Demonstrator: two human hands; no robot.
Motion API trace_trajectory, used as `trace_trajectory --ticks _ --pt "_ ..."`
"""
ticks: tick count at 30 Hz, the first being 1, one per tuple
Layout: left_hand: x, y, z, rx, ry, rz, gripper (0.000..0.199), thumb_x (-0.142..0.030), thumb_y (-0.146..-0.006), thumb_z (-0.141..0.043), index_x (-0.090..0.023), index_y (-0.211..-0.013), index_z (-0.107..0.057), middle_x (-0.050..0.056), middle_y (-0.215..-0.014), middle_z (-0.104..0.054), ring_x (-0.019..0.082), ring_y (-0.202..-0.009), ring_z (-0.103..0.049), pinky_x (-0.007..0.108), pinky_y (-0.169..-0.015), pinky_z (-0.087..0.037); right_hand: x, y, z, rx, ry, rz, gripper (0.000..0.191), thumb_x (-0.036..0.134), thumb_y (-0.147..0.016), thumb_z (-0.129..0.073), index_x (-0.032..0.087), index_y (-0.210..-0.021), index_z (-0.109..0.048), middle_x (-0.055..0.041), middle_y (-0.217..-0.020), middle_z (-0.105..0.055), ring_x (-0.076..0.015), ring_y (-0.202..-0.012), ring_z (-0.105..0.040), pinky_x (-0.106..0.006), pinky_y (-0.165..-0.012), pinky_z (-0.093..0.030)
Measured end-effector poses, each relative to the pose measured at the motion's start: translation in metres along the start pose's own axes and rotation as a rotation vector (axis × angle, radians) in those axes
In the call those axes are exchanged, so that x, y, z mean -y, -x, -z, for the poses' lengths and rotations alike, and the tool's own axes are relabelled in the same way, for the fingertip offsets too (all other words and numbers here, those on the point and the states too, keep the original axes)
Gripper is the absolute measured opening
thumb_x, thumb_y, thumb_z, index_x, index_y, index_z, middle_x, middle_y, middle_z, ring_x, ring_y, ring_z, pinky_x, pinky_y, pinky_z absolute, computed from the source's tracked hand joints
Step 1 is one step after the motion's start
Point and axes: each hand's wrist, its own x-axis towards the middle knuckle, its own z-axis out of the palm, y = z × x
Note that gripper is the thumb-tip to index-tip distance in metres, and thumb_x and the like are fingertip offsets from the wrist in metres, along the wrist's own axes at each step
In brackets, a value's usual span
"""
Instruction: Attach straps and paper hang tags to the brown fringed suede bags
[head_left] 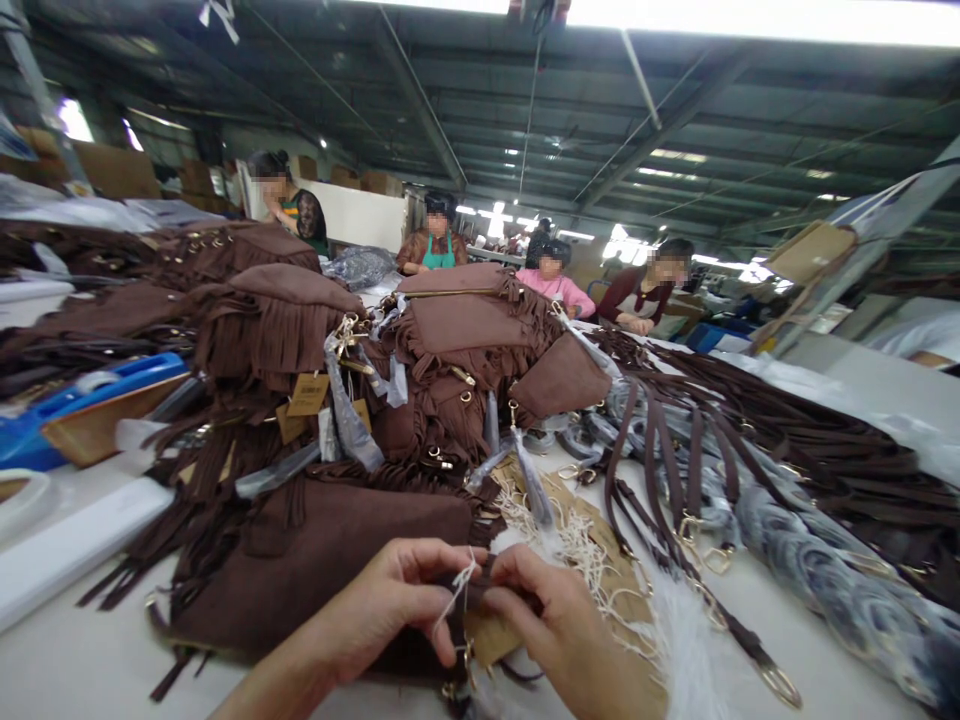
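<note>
My left hand [397, 600] pinches a thin white string [463, 578] between thumb and forefinger. Close beside it, my right hand [551, 605] has thumb and fingers pressed together at the string's other side; the exact grip is partly hidden. Below the fingers hangs a brown paper tag [491, 638], near a gold clasp at the bag's edge. Under and behind my hands lies a dark brown fringed bag [322, 560], flat on the white table [97, 625]. A heap of loose white strings [600, 570] rests on brown paper to the right.
Fringed brown bags [465, 325] with tags and plastic-wrapped hardware are piled ahead. Brown straps [694, 465] with gold clips and wrapped coils [825, 590] cover the right side. A blue tray [90, 400] stands at left. Several people sit or stand across the table.
</note>
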Motion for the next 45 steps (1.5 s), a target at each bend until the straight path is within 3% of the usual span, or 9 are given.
trace_trajectory --ticks 4,8,14,19,24,28,35,40,45 --pt "0.004 -0.002 -0.005 0.046 -0.123 -0.057 0.051 -0.012 -0.063 -0.062 -0.016 -0.113 -0.072 0.003 -0.083 -0.073 0.012 -0.054 -0.064 0.021 -0.058 -0.048 0.003 -0.001 -0.012 0.003 -0.223 0.044 0.009 0.024 -0.087 -0.057 0.025 -0.095 -0.061 0.0005 -0.083 -0.076 -0.0173 -0.073 -0.07 -0.024 -0.066 -0.048" --pt "0.004 0.002 -0.009 0.012 -0.225 -0.13 0.067 -0.003 -0.064 -0.061 -0.024 -0.128 -0.064 0.002 -0.102 -0.074 0.015 -0.077 -0.067 0.019 -0.066 -0.048 -0.002 -0.002 -0.022 0.022 -0.29 0.07 0.025 0.022 -0.09 -0.054 0.025 -0.114 -0.057 0.0006 -0.082 -0.076 -0.0168 -0.07 -0.07 -0.023 -0.061 -0.05" --pt "-0.006 0.008 -0.019 -0.058 -0.515 -0.27 0.05 -0.003 -0.078 -0.05 -0.023 -0.119 -0.07 0.0 -0.095 -0.075 0.018 -0.084 -0.068 0.021 -0.074 -0.05 -0.016 -0.002 -0.038 -0.113 -0.218 0.096 0.024 0.033 -0.095 -0.048 0.026 -0.117 -0.056 -0.0006 -0.082 -0.074 -0.0172 -0.065 -0.069 -0.024 -0.063 -0.052" --pt "-0.003 0.008 -0.015 -0.043 -0.418 -0.226 0.049 -0.009 -0.084 -0.045 -0.022 -0.127 -0.065 0.003 -0.105 -0.073 0.021 -0.089 -0.07 0.025 -0.075 -0.055 -0.027 -0.005 -0.038 -0.019 -0.257 0.14 0.032 0.035 -0.096 -0.049 0.026 -0.127 -0.056 -0.0053 -0.098 -0.074 -0.0209 -0.084 -0.07 -0.028 -0.076 -0.054" --pt "0.002 0.005 -0.017 -0.143 -0.537 -0.237 0.045 -0.009 -0.078 -0.052 -0.022 -0.118 -0.069 0.0 -0.093 -0.074 0.017 -0.082 -0.067 0.021 -0.072 -0.051 -0.015 -0.006 -0.032 0.054 -0.652 0.059 0.023 0.043 -0.087 -0.066 0.027 -0.102 -0.069 -0.0029 -0.095 -0.068 -0.0215 -0.09 -0.064 -0.031 -0.081 -0.05" --pt "-0.004 0.007 -0.014 -0.175 -0.555 -0.248 0.026 -0.017 -0.08 -0.052 -0.017 -0.097 -0.072 0.0 -0.073 -0.07 0.014 -0.059 -0.062 0.021 -0.059 -0.047 -0.01 -0.007 -0.021 0.066 -1.024 -0.158 0.034 0.052 -0.077 -0.076 0.021 -0.077 -0.063 0.0029 -0.071 -0.054 -0.0108 -0.061 -0.049 -0.022 -0.057 -0.04" --pt "-0.031 0.022 0.055 -0.676 -0.431 -0.423 0.021 -0.035 -0.079 -0.061 -0.016 -0.087 -0.063 -0.006 -0.044 -0.057 0.011 -0.046 -0.052 0.021 -0.059 -0.042 -0.023 -0.005 -0.009 0.189 -0.33 -0.245 0.037 0.051 -0.085 -0.057 0.019 -0.069 -0.055 0.0019 -0.06 -0.054 -0.012 -0.053 -0.046 -0.025 -0.051 -0.034" --pt "-0.024 0.025 0.076 -0.687 -0.338 -0.38 0.025 -0.036 -0.074 -0.065 -0.014 -0.086 -0.062 -0.003 -0.047 -0.061 0.011 -0.046 -0.053 0.021 -0.057 -0.041 -0.008 0.001 -0.017 0.283 -0.158 -0.166 0.006 0.026 -0.078 -0.06 0.02 -0.078 -0.057 0.0038 -0.068 -0.055 -0.0135 -0.065 -0.051 -0.025 -0.058 -0.036" --pt "-0.023 0.034 0.067 -0.619 -0.244 -0.409 0.023 -0.036 -0.074 -0.068 -0.016 -0.084 -0.061 -0.006 -0.046 -0.056 0.008 -0.043 -0.046 0.02 -0.054 -0.037 0.004 0.002 -0.022 0.407 0.015 -0.113 0.032 0.011 -0.067 -0.06 0.022 -0.097 -0.055 0.0057 -0.076 -0.062 -0.0135 -0.07 -0.055 -0.024 -0.062 -0.035"
